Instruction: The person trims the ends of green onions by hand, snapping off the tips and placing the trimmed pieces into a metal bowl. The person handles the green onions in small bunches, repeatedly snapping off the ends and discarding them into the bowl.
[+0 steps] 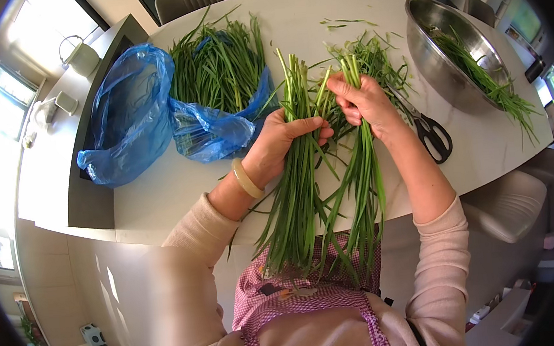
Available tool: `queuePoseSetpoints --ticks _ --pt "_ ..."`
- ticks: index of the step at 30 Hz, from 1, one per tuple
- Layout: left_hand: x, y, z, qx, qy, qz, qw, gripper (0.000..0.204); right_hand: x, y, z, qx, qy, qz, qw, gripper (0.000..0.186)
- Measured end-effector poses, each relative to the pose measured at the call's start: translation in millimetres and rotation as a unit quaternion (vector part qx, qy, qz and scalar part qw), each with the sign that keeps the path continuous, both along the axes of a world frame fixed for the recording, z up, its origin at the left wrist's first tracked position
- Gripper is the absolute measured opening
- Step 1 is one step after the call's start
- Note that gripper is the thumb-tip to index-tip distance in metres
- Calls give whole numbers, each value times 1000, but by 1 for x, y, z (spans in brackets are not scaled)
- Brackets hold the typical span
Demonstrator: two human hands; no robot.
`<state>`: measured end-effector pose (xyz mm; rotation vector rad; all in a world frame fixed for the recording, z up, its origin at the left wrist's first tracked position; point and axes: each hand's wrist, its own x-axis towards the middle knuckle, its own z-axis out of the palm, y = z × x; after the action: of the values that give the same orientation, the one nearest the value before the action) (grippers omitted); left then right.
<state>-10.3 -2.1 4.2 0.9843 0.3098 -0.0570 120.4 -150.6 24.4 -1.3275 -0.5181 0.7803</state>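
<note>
My left hand (pixel 290 136) is closed round a thick bunch of garlic chives (pixel 295 191), their pale cut ends up and the green leaves hanging over the table's near edge toward my apron. To its right, my right hand (pixel 366 104) grips a smaller bunch of chives (pixel 361 173), pale ends also up. One stalk slants between the two hands, near my right fingertips. Just beyond my hands lies a loose pile of chive scraps (pixel 375 61). Black-handled scissors (pixel 433 136) rest right of my right hand, blades pointing toward that pile.
At the left on the white table (pixel 175 204), a blue plastic bag (pixel 212 132) holds a big heap of chives (pixel 217 73); another blue bag portion (pixel 132 113) bulges beside it. A steel bowl (pixel 438 76) with chives over its rim stands at right. Chairs (pixel 504 207) surround the table.
</note>
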Motion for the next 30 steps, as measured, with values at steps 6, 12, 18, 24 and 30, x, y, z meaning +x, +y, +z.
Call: queuePoseSetpoints --ticks 6,12,18,24,30 --pt "0 -5 7 -40 -18 59 997 16 3 -4 -5 -1 -36 29 999 14" --pt "1 -1 2 -17 -23 55 998 22 5 -1 -1 -21 -35 -13 999 17" --pt "3 -2 -7 60 -23 89 994 25 8 -2 -3 -46 -44 24 998 17" --pt "1 -3 1 24 -2 91 996 24 33 -13 -6 36 -10 -121 992 16" --pt "1 -3 1 -3 -2 94 996 16 14 -8 4 -42 -44 15 998 27"
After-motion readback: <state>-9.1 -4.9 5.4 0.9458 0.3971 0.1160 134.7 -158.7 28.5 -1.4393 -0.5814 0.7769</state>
